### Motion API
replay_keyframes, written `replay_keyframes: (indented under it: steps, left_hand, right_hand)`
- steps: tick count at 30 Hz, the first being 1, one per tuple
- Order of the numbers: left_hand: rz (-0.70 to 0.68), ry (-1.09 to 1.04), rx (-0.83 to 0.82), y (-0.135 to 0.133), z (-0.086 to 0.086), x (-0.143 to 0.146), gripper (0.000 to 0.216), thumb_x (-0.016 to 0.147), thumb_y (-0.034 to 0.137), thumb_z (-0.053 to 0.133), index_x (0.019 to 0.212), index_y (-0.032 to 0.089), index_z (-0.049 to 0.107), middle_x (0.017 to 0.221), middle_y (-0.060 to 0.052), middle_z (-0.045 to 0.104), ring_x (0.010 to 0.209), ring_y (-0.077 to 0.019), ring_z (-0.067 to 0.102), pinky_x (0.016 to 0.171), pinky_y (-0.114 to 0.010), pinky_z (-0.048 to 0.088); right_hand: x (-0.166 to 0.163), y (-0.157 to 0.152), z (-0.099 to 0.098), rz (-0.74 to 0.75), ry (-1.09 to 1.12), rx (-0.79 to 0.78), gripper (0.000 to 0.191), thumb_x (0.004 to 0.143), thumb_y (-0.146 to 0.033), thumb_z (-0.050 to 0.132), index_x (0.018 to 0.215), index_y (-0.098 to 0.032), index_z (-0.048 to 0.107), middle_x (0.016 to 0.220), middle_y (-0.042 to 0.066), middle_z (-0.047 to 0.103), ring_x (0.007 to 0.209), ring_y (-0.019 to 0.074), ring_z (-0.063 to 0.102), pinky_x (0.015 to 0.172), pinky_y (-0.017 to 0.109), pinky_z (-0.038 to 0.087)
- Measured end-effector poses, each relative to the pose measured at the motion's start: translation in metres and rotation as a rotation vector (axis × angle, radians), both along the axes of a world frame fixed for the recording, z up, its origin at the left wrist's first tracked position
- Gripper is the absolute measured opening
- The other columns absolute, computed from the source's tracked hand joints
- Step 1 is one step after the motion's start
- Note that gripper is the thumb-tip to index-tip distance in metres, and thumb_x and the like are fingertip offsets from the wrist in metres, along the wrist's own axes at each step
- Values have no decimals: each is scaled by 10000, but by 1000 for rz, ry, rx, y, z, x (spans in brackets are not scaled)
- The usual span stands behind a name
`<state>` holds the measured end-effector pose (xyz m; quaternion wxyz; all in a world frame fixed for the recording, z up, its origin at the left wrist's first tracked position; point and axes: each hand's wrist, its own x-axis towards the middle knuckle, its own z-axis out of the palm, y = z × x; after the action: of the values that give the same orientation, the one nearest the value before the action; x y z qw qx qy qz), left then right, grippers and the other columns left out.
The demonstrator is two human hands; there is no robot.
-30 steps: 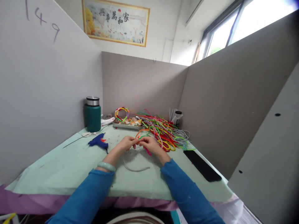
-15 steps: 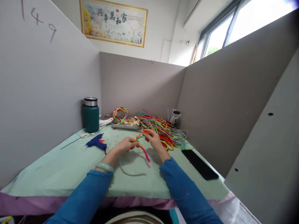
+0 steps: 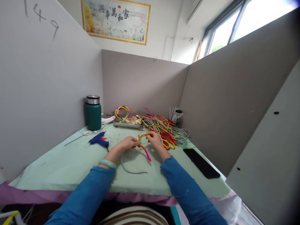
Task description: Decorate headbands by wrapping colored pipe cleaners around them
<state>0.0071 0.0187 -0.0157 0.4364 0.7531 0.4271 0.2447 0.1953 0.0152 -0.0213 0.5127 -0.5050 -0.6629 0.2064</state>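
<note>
My left hand (image 3: 127, 144) is closed in a pinch on a thin plain headband (image 3: 132, 170) whose arc curves down over the pale green table cover (image 3: 70, 165). My right hand (image 3: 155, 139) is closed on orange and green pipe cleaners (image 3: 143, 136) that run across to the left hand's pinch. A pink pipe cleaner end (image 3: 147, 154) hangs down between the two hands. Both sleeves are blue, and a pale green bangle (image 3: 107, 163) sits on my left wrist.
A heap of coloured pipe cleaners (image 3: 164, 128) lies behind my right hand. A metal tray (image 3: 127, 124) with small decorations and a wrapped headband (image 3: 122, 111) stands at the back. A blue glue gun (image 3: 98, 140) and green flask (image 3: 93, 113) are left, a black phone (image 3: 201, 162) right.
My right hand has moved up and away from the left, drawing the orange and green pipe cleaners out between them. The pink end now hangs free below.
</note>
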Motion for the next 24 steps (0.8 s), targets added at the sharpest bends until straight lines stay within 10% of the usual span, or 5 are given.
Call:
replay_keyframes:
  steps: [5, 14, 24]
  left_hand:
    - [34, 22, -37, 6, -4, 0, 477, 625, 604, 589, 693, 133, 620, 486, 50, 429, 351, -50, 278, 371, -234, 209]
    - [189, 15, 30, 7, -3, 1, 496, 660, 630, 527, 671, 137, 584, 482, 44, 425, 382, -62, 313, 395, -224, 221]
    - [270, 34, 62, 8, -3, 3, 485, 662, 619, 545, 628, 139, 610, 409, 49, 363, 386, -72, 295, 408, -228, 209]
  right_hand:
    - [4, 7, -8, -80, -11, -52, 164, 731, -293, 509, 736, -158, 603, 644, 4, 603, 493, 99, 489, 469, 214, 351]
    - [-11, -2, -12, 416, -56, -144, 249, 772, -377, 560, 750, -143, 642, 636, -2, 579, 507, 77, 459, 452, 184, 322]
    - [-23, -10, -6, 375, 3, -196, 161, 751, -322, 581, 722, -167, 612, 540, -27, 533, 402, 68, 406, 384, 187, 292]
